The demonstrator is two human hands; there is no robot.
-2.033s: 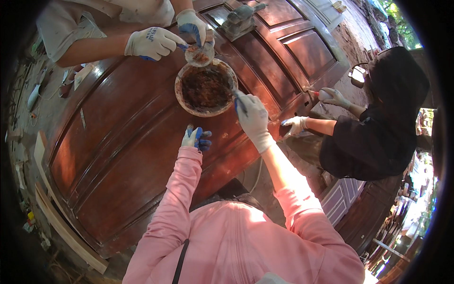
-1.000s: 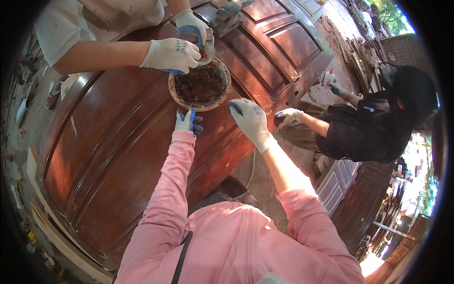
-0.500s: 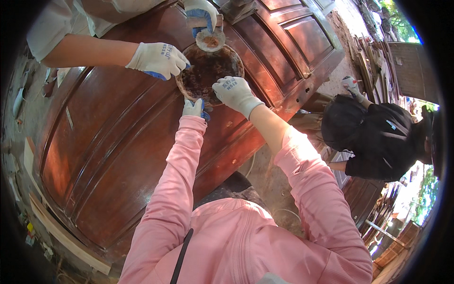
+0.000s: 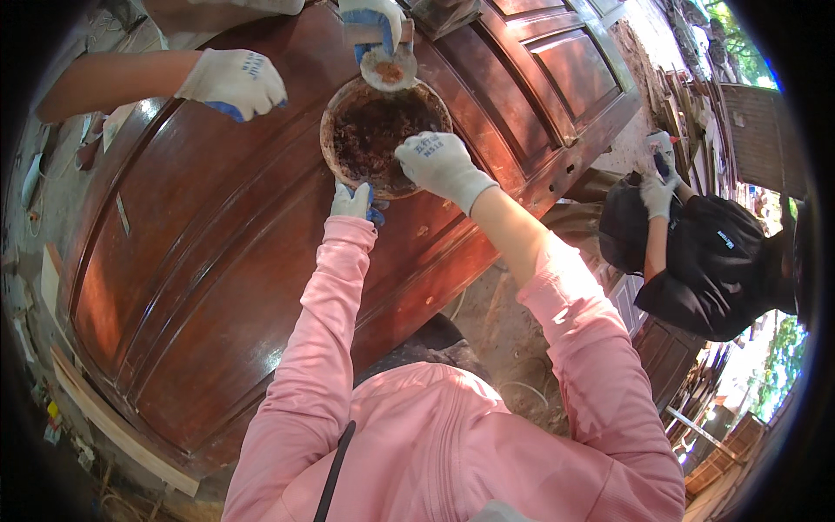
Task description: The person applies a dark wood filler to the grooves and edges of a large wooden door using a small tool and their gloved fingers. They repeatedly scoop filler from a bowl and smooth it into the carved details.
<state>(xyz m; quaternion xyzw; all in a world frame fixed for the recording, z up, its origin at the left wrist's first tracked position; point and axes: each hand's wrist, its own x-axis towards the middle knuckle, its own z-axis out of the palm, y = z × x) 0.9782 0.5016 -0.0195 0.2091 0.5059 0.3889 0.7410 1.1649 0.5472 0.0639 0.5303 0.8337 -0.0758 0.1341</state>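
Round bowl point(image 4: 383, 130) of dark brown paste sits on a big reddish-brown panelled wooden door point(image 4: 217, 261) lying flat, near its upper middle. Left hand point(image 4: 352, 200), in a white glove with blue palm, is at the bowl's near rim, fingers curled against the edge from below; looks like it grips the rim, but how tightly is hidden by the hand itself. Right hand point(image 4: 439, 161), same kind of glove, is over the bowl's right side, fingers bent down into the paste; can't tell whether they pinch anything, fingertips are out of sight. Both sleeves pink, right one pushed up the forearm. Across the door a second person: one gloved hand point(image 4: 235, 83) rests loosely closed on the door just left of the bowl, apart from it; the other gloved hand point(image 4: 370, 17) holds a small round scoop point(image 4: 389, 68) with an orange-brown smear, touching the bowl's far rim. A third person in black point(image 4: 713, 261) crouches at the door's right edge, gloved hand point(image 4: 657, 191) raised, well apart from the bowl.
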